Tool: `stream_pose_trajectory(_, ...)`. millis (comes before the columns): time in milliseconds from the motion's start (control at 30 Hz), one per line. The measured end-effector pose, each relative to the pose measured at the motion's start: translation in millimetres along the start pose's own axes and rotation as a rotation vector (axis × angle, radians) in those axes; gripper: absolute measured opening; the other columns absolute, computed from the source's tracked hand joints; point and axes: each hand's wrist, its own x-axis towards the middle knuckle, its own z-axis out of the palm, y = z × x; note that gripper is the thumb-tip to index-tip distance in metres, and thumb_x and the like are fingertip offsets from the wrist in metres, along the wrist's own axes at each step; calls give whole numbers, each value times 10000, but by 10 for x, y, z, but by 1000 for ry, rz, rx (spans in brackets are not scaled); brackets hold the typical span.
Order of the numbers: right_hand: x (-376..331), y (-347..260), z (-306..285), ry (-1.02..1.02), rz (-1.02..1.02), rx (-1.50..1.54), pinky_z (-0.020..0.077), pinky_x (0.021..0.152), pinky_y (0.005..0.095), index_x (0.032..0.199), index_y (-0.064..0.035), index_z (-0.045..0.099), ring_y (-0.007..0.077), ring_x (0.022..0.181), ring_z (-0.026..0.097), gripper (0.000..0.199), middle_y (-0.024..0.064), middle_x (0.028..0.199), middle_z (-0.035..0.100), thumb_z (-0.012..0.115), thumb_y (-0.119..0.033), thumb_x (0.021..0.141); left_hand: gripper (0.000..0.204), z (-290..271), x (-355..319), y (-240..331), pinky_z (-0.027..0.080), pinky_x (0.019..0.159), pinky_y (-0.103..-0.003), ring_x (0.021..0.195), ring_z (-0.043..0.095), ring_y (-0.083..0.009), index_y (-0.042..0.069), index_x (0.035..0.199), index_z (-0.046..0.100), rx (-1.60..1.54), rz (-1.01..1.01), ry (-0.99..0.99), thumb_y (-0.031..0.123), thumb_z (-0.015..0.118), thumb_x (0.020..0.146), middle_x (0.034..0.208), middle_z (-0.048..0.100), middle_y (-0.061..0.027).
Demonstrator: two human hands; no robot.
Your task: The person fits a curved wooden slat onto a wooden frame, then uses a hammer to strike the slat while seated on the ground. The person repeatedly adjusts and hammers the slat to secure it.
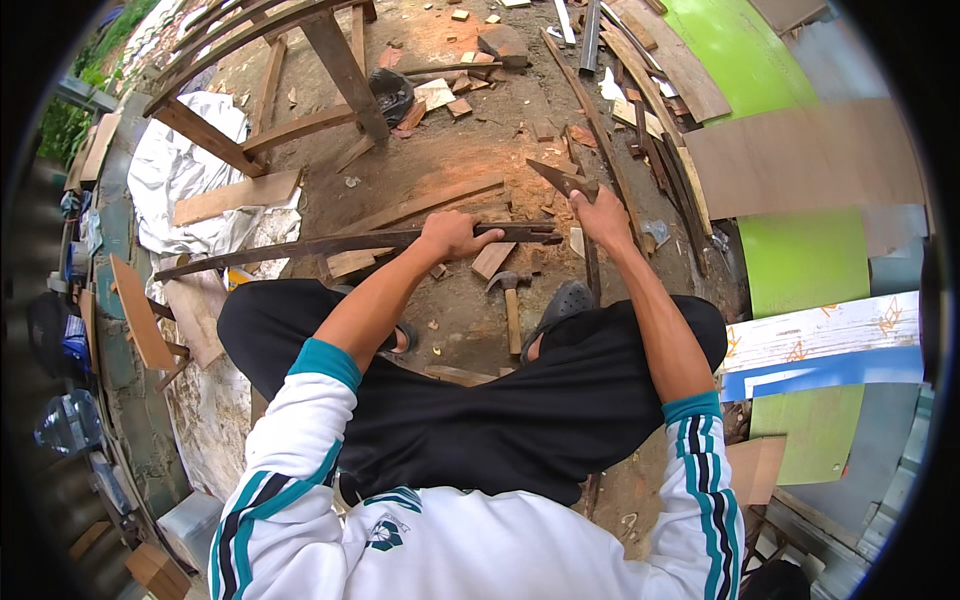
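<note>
L hand (450,237) fingers curled over dark wood strip (350,243), nr its R end; strip's long axis approx L–R. R hand (604,218) fingers wrapped on saw-like tool (557,178), just R of strip end, tip pointing fwd-L. L hand nearer strip.

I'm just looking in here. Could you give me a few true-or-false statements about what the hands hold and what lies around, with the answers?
1. The left hand grips a long dark wooden strip. True.
2. The right hand holds the hammer. False: it holds a dark, pointed piece; the hammer lies on the ground.
3. The hammer lies between the person's feet. True.
4. The white cloth is on the person's right. False: the white cloth lies to the left.
5. A wooden frame stands ahead, toward the left. True.
</note>
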Motion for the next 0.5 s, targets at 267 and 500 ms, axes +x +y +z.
stream_pose_trajectory(267,164,-510,-283,112,-45,86,497,886,522,1077,102,616,466,998,664,492,313,1010,685,626,-370,935,899,-187,209,-325,513,857,-497,995,659,-423,-44,1194,627,29,-156,94,777,367,936,1028,689,-274)
stream_pose_trajectory(500,373,-624,-463,136,-20,187,485,934,455,1225,15,632,411,1071,661,497,258,1107,696,645,-373,914,922,-27,483,-339,506,879,-476,991,671,-392,3,1350,514,31,-158,95,790,495,869,1063,681,-249)
